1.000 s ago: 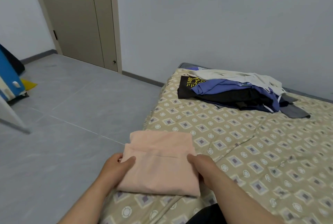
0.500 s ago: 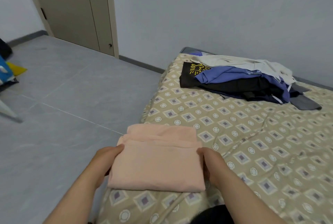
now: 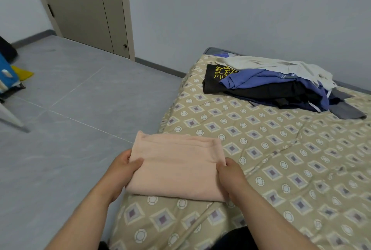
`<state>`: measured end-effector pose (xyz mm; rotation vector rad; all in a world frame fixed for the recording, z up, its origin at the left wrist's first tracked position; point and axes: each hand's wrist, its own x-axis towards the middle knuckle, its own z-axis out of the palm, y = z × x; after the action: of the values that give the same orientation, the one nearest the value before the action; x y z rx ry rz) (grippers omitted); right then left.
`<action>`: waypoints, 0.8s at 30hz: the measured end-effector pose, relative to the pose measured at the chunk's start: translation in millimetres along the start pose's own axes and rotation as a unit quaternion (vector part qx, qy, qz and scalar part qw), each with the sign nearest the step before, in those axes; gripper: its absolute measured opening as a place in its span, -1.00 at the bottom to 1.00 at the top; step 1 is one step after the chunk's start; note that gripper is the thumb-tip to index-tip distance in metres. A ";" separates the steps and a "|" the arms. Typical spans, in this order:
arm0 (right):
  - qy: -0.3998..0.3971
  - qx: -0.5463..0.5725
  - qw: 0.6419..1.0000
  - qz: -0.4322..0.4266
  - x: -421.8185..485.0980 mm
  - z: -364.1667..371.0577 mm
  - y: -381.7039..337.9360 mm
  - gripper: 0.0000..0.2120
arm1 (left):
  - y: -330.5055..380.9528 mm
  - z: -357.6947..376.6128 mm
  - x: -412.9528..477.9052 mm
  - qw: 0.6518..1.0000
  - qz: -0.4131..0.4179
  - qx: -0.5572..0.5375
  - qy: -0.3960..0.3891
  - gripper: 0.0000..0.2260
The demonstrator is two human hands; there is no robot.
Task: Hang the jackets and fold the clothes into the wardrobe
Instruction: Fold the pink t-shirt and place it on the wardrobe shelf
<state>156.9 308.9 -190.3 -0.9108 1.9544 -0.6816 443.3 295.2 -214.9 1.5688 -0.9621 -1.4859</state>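
**Head view.** We hold the folded peach garment (image 3: 176, 167) at the near left corner of the bed (image 3: 261, 159), with its left edge overhanging the floor.

- **Grip:** Our left hand (image 3: 122, 169) clasps the garment's left side, thumb on top and fingers tucked beneath. Our right hand (image 3: 230, 177) clasps the right side in the same way.
- **Change:** One second ago both hands lay more on the upper face. They have since moved out to the side edges and slid under.
- **Step:** We judge that folding of this item is complete and that lift-off is beginning. We cannot tell whether the garment has left the quilt.
- **Remaining work:** A pile of unfolded clothes (image 3: 271, 87), cream, blue and black, lies at the far side of the bed, well apart from the garment. We cannot identify a wardrobe. A beige door (image 3: 86, 8) stands at far left.
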 end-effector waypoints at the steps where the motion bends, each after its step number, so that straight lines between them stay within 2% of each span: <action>1: -0.002 -0.008 1.000 0.003 1.8 0.8 3.0 -0.79 | -3.1 1.7 1.6 1.000 -0.011 0.014 0.006 -0.82; 4: 0.001 0.000 1.000 0.000 5.8 0.0 6.3 -0.80 | -1.1 5.1 -1.0 1.000 -0.003 0.009 0.010 -0.83; 7: 0.066 0.033 0.994 -0.087 5.1 -0.7 1.1 -0.78 | 7.5 6.9 -2.9 0.997 0.041 -0.049 0.032 -0.83; 9: 0.095 0.058 0.988 -0.103 2.0 -0.8 -2.7 -0.73 | 9.4 8.1 -1.1 0.994 0.041 -0.084 0.052 -0.84; 11: 0.076 0.071 0.993 -0.051 6.1 -1.4 -0.7 -0.71 | 6.6 10.1 0.3 0.994 0.028 -0.086 0.069 -0.84; 13: 0.028 0.087 0.995 0.038 11.6 -2.1 3.6 -0.71 | 3.8 11.4 1.3 0.995 -0.002 -0.076 0.067 -0.88; 15: -0.004 0.099 0.991 0.085 15.2 -3.7 5.8 -0.79 | 2.8 10.8 1.7 0.995 -0.033 -0.079 0.057 -0.91; 17: -0.013 0.090 0.991 0.094 13.8 -5.6 5.2 -0.91 | 1.6 8.5 2.3 0.994 -0.054 -0.074 0.059 -0.92; 22: -0.052 0.055 0.989 0.125 7.0 -4.2 3.0 -0.79 | -5.4 4.8 -1.4 0.993 -0.096 0.016 0.064 -0.90; 24: -0.052 0.028 0.991 0.120 7.3 -3.7 2.5 -0.84 | -4.5 6.7 -2.2 0.994 -0.078 0.049 0.065 -0.90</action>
<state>150.1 305.0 -193.7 -0.6506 1.9022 -0.5351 436.7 299.0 -218.2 1.8248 -0.8655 -1.4398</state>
